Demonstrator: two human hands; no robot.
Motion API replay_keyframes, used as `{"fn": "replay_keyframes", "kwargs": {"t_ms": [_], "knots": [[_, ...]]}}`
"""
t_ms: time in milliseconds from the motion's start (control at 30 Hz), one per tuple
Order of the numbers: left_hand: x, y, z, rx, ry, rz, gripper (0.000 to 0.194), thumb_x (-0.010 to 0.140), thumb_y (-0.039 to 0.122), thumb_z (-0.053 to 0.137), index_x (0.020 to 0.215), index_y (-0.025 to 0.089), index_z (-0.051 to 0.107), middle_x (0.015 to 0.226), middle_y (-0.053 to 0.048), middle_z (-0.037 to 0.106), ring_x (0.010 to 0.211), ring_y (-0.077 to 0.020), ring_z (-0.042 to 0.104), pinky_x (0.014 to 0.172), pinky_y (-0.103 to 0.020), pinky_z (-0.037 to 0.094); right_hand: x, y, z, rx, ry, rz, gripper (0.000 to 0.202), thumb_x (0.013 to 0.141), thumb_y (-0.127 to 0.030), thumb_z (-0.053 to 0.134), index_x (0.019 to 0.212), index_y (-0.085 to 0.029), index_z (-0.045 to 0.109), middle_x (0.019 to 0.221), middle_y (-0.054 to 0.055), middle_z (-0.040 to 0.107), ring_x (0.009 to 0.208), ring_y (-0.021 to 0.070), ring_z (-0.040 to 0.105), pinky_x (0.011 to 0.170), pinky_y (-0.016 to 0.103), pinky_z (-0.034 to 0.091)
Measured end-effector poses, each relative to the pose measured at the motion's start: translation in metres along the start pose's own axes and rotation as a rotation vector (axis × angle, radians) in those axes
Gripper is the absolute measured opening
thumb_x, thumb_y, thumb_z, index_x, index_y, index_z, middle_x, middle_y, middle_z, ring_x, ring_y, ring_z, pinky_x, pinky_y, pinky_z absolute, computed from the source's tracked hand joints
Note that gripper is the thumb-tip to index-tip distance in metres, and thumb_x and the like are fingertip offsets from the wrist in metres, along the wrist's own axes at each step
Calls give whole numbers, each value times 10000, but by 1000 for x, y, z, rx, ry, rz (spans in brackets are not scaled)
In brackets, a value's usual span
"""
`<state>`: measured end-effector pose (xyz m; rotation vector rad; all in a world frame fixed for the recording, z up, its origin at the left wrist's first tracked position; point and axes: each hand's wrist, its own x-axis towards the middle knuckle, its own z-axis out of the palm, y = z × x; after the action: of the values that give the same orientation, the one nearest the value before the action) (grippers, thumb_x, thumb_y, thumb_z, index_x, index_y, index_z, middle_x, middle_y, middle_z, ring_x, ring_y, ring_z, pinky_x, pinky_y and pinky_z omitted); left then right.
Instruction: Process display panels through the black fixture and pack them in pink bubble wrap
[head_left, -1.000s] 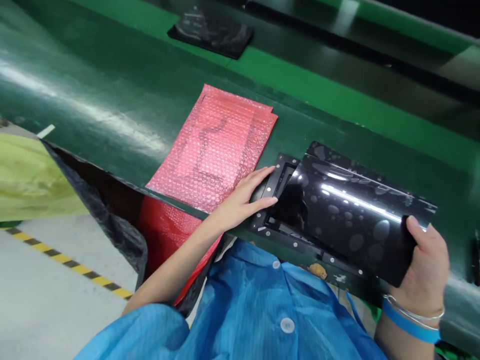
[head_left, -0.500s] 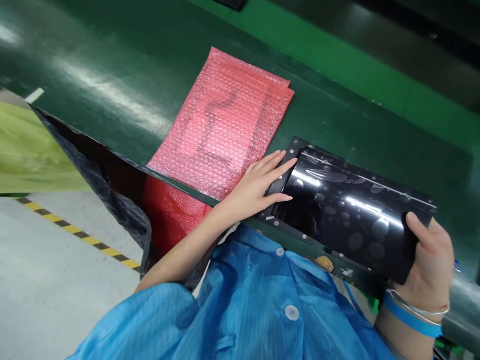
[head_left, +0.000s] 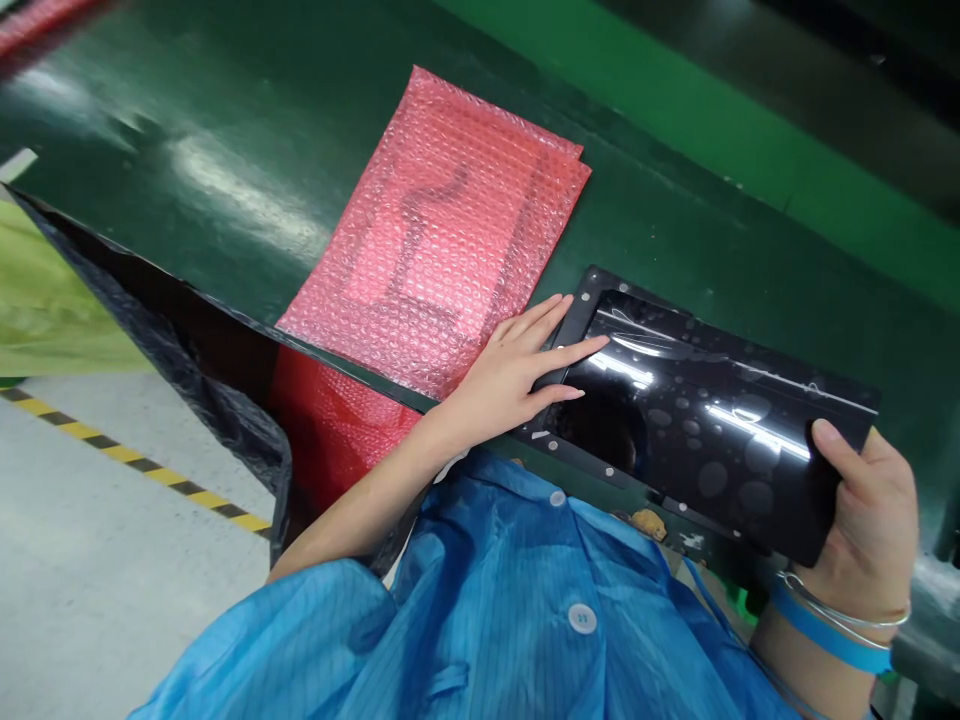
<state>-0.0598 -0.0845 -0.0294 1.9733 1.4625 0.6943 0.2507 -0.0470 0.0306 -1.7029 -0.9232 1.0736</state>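
A black rectangular panel [head_left: 697,440], like a display screen, has a glossy face under a clear film with bubbles in it. Its left end carries a dark frame with small pale round spots. My right hand [head_left: 862,490] grips the panel's right end, thumb on the face and fingers behind. Laid across the left end, my left hand [head_left: 517,370] has its fingers spread, the index fingertip on the glossy face. Just beyond my left hand, a red bubble-wrap bag [head_left: 450,230] lies flat on the green table [head_left: 712,225].
At the table's near left edge, a black plastic bag [head_left: 247,410] hangs open with red bubble wrap [head_left: 337,420] inside. Yellow-green cloth [head_left: 60,300] is at the far left. Black-and-yellow tape [head_left: 135,460] marks the grey floor. A blurred red thing [head_left: 37,30] appears at the top left.
The view has shifted slightly. My left index fingertip has moved a little further onto the panel's face. A blurred red thing has appeared at the top left. My right hand keeps its grip.
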Motion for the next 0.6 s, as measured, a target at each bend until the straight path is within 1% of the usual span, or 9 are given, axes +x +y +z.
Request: {"fn": "replay_keyframes", "kwargs": {"t_ms": [100, 200, 300, 433, 600], "knots": [[0, -1, 2, 28, -5, 25, 494, 1003, 516, 545, 1480, 388, 544, 1704, -69, 244, 1574, -312, 220, 1230, -538, 237, 0, -3, 1, -18, 6, 1, 302, 590, -338, 854, 822, -190, 728, 728, 26, 721, 833, 292, 744, 811, 456, 616], [0, -2, 4, 52, 6, 40, 510, 989, 523, 569, 1477, 376, 552, 1700, -94, 250, 1569, -335, 228, 1220, -553, 249, 0, -4, 2, -37, 19, 0, 303, 590, -345, 852, 819, -189, 730, 732, 27, 723, 831, 292, 740, 816, 458, 612], [0, -2, 6, 91, 23, 51, 517, 993, 531, 554, 1481, 361, 550, 1693, -125, 258, 1568, -341, 231, 1206, -556, 276, 1, -5, 1, -55, 33, 20, 343, 557, -357, 866, 828, -196, 733, 741, 24, 723, 816, 298, 738, 797, 467, 615], [0, -1, 7, 125, 31, 63, 506, 999, 513, 554, 1480, 356, 551, 1689, -138, 264, 1563, -340, 247, 1190, -561, 307, 1, -5, 3, -82, 33, 35, 377, 544, -404, 869, 831, -206, 725, 814, 37, 737, 813, 298, 735, 762, 474, 617], [-1, -1, 7, 149, 36, 75, 501, 1002, 499, 555, 1477, 340, 557, 1687, -149, 262, 1562, -342, 248, 1187, -561, 324, 1, -2, 3, -99, 4, 72, 432, 543, -454, 873, 882, -228, 728, 785, 19, 726, 748, 268, 709, 710, 431, 590]]}}
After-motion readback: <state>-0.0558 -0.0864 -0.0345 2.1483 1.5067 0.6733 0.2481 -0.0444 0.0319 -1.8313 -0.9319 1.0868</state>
